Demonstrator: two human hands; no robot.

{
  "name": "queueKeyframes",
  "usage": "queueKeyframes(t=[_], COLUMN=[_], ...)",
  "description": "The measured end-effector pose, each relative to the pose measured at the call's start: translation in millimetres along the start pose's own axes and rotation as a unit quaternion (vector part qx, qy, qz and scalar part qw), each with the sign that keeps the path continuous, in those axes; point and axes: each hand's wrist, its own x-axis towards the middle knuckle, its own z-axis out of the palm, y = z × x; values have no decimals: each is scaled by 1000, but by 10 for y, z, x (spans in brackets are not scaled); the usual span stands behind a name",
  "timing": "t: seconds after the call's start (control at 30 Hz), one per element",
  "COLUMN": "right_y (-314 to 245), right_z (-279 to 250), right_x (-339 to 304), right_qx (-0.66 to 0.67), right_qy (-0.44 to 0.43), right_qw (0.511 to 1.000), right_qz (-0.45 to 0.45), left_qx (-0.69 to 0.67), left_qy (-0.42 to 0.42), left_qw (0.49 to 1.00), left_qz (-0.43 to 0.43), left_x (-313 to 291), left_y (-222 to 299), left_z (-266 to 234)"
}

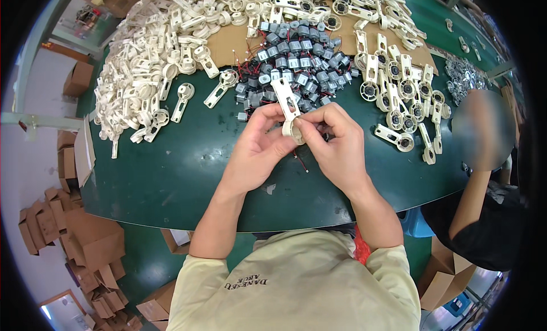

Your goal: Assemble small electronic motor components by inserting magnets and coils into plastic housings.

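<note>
Between my two hands is a cream plastic housing [286, 97] with a slotted handle and a round cup at its lower end. My left hand [257, 146] is closed on the cup's left side. From the right, the thumb and fingers of my right hand [336, 143] pinch the cup. Thin red wires [301, 160] hang below the cup; what they join is hidden by my fingers. Just beyond my hands lies a heap of small grey motors [302, 63] with red and black wires.
Cream housings [188, 17] pile high along the left and far side. At right lies a group of housings with dark centres [399, 92]. Small metal parts [464, 74] sit farther right, near another person's arm [476, 194]. Cardboard boxes [94, 240] stand on the floor left of the green table [171, 186].
</note>
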Motion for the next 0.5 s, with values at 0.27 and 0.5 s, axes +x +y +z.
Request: queueKeyframes(t=[0.27, 0.5], right_y=[58, -44], right_z=[-84, -176], right_x=[7, 49], right_qx=[178, 295], right_qy=[-112, -196], right_qw=[967, 907], right_qz=[147, 229], left_qx=[39, 16], left_qy=[78, 116], left_qw=[995, 991], left_qz=[44, 70], left_x=[47, 29], left_y=[56, 117], left_z=[-94, -166])
